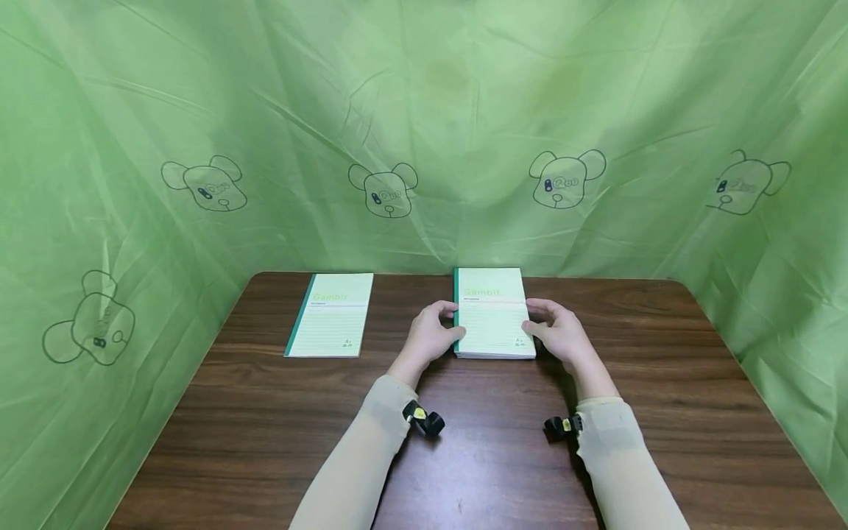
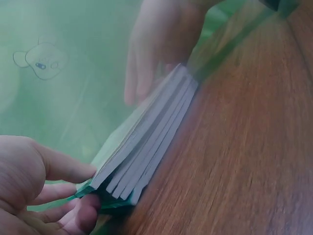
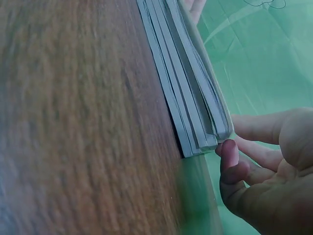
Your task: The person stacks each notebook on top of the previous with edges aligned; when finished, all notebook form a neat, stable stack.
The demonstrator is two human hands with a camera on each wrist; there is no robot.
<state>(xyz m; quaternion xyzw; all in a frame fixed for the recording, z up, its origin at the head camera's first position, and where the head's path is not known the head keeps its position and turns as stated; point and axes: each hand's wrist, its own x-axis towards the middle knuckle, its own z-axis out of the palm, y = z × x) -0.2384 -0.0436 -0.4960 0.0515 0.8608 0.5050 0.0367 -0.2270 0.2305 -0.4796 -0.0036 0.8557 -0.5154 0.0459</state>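
A stack of several notebooks (image 1: 493, 316) lies on the table, pale green covers up, with a dark green spine along the left. My left hand (image 1: 433, 335) holds its spine side; in the left wrist view the thumb (image 2: 73, 169) lies at the top notebook's corner and the other fingers curl against the spine. My right hand (image 1: 559, 331) grips the opposite edge, its curled fingers (image 3: 234, 169) at the stack's corner in the right wrist view. Page edges (image 2: 151, 137) show in layers, with a gap below the upper part near the spine. The far fingertips are partly hidden.
A similar single notebook (image 1: 331, 324) lies flat to the left of the stack. The brown wooden table (image 1: 265, 442) ends at a green curtain (image 1: 457, 110) printed with bear heads. Small black cameras (image 1: 424, 419) sit on both wrists.
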